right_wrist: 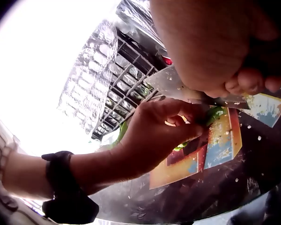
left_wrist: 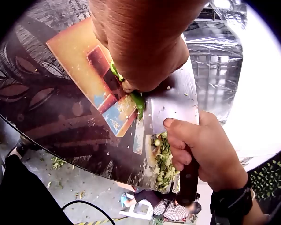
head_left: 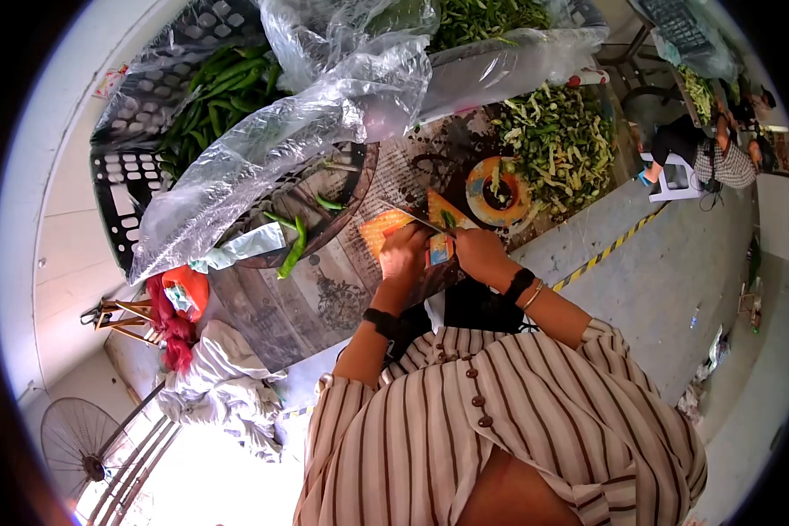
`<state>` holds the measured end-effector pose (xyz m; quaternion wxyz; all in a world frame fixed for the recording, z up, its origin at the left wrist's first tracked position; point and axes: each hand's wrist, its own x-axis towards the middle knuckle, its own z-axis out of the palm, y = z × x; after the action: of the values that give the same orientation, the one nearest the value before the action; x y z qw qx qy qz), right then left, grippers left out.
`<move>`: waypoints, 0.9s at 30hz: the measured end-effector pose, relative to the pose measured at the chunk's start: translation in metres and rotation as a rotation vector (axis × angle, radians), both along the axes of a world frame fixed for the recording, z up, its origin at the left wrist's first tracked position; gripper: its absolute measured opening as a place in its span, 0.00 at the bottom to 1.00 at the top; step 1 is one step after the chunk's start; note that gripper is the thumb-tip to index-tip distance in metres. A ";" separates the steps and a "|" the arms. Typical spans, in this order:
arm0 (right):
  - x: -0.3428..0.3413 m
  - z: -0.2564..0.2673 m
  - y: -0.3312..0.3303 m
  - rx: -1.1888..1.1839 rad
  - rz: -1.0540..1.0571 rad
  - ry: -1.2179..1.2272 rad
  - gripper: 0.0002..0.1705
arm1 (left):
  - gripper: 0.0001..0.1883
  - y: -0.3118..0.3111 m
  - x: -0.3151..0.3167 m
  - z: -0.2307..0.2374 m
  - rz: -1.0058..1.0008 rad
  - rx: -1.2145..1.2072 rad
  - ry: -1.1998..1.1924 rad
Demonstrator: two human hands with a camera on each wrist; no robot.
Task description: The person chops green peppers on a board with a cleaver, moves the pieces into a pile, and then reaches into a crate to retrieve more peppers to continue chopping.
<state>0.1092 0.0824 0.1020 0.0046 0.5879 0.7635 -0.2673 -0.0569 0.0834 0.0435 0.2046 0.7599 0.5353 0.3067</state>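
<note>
My left hand (head_left: pixel 402 255) pinches a green chili pepper (left_wrist: pixel 138 104) against the tabletop, over an orange and blue printed patch (left_wrist: pixel 70 56). My right hand (head_left: pixel 482 259) grips the dark handle of a cleaver (left_wrist: pixel 175 101). Its broad blade stands right beside the left fingertips and the pepper, with small pale bits stuck to the metal. In the right wrist view the blade is partly hidden behind the right hand (right_wrist: pixel 210 51). A pile of chopped chilies (head_left: pixel 557 149) lies beyond the right hand. To the left are a few loose whole chilies (head_left: pixel 294 250).
A black crate (head_left: pixel 118 184) with whole green chilies (head_left: pixel 228 88) stands at the left back, partly covered by clear plastic sheeting (head_left: pixel 324 114). An orange bag (head_left: pixel 187 291) sits by the table's left edge. Another person (head_left: pixel 719 158) is near a white stool (head_left: pixel 675 180) at far right.
</note>
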 end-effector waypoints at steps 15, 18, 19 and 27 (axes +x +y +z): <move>0.002 0.007 0.001 -0.080 -0.060 0.014 0.09 | 0.09 0.001 -0.001 0.003 -0.013 -0.020 -0.086; 0.002 0.006 0.002 -0.101 -0.050 -0.002 0.10 | 0.09 0.001 -0.002 0.000 -0.010 -0.030 -0.076; 0.003 0.005 0.001 -0.118 -0.059 -0.006 0.11 | 0.08 0.001 -0.001 -0.001 -0.011 -0.033 -0.073; 0.000 0.010 0.002 -0.104 -0.096 0.028 0.09 | 0.06 0.002 -0.001 0.005 -0.022 -0.027 -0.106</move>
<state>0.1094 0.0842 0.1121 0.0118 0.6190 0.7194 -0.3148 -0.0578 0.0851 0.0487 0.2461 0.7456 0.5195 0.3370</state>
